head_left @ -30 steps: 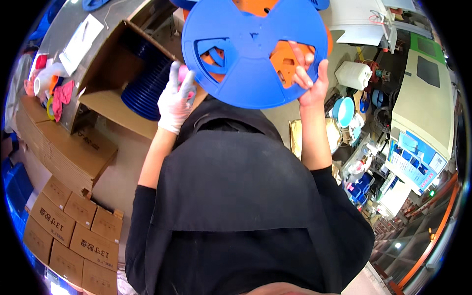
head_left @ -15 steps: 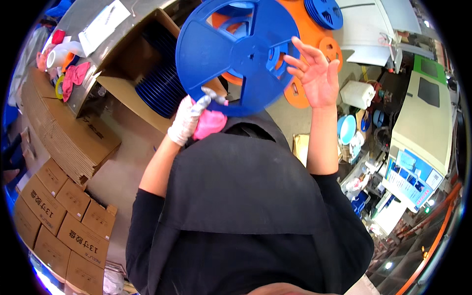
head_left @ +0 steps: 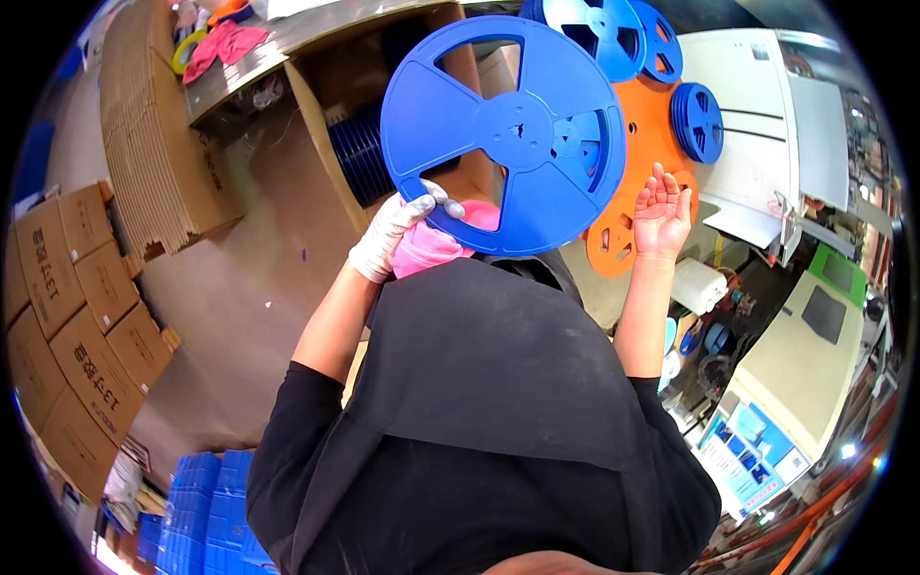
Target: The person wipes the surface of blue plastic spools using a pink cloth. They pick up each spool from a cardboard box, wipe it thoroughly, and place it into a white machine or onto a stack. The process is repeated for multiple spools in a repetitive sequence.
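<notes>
My left hand [head_left: 388, 238], in a whitish glove, grips the lower-left rim of a large blue plastic reel [head_left: 518, 128] with cut-out windows. A pink cloth [head_left: 428, 251] is bunched against the palm of that hand, below the rim. The reel is held up in front of my chest, its flat face toward me. To the right of the reel, my bare right hand [head_left: 661, 225] is raised, palm up and fingers loosely extended. Nothing is in it, and it is apart from the rim.
Beyond the reel, an orange stand [head_left: 655, 117] carries blue reels [head_left: 596, 36]. An open carton [head_left: 321, 144] holds a row of dark blue reels [head_left: 360, 158]. Flattened cardboard [head_left: 144, 125] and closed cartons [head_left: 86, 297] stand left; a beige machine [head_left: 800, 369] is at right.
My right hand has drawn away from the reel's right rim and lowered. The left hand still holds the reel, now showing more face-on. The whole view has turned.
</notes>
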`<action>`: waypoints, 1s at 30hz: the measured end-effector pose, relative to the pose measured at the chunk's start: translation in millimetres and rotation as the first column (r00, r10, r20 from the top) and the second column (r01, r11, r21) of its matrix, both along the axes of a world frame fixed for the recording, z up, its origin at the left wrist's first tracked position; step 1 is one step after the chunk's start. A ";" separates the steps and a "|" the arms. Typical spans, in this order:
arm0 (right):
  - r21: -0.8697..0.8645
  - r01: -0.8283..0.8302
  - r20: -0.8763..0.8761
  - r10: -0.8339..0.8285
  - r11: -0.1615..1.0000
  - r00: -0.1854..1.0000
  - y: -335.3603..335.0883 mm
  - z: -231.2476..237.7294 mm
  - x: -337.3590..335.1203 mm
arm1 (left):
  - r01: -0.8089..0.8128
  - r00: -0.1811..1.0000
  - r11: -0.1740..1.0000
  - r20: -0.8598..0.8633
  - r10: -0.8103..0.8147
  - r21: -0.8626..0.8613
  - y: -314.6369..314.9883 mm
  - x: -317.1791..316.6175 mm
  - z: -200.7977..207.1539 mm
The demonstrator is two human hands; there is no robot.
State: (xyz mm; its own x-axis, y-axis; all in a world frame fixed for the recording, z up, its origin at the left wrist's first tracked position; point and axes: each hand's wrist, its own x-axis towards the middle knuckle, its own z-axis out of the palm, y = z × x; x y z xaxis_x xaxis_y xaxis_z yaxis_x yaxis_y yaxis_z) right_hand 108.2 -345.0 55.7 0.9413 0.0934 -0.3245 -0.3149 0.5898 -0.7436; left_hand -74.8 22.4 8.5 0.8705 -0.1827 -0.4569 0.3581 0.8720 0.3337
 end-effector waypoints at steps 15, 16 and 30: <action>-0.459 -0.709 -0.400 0.588 0.536 0.703 205.4 -192.8 31.9 | -0.170 0.747 0.611 -0.303 0.592 0.773 -28.9 -52.9 -103.0; -0.492 -0.713 -0.400 0.598 0.499 0.694 221.6 -230.3 43.3 | -0.087 0.733 0.590 -0.350 0.584 0.802 -35.1 -56.1 -113.4; -0.868 -0.047 -0.450 0.745 -0.494 0.492 373.9 -440.2 145.7 | -0.221 0.617 0.594 -0.361 0.699 0.773 -85.1 -42.7 -184.3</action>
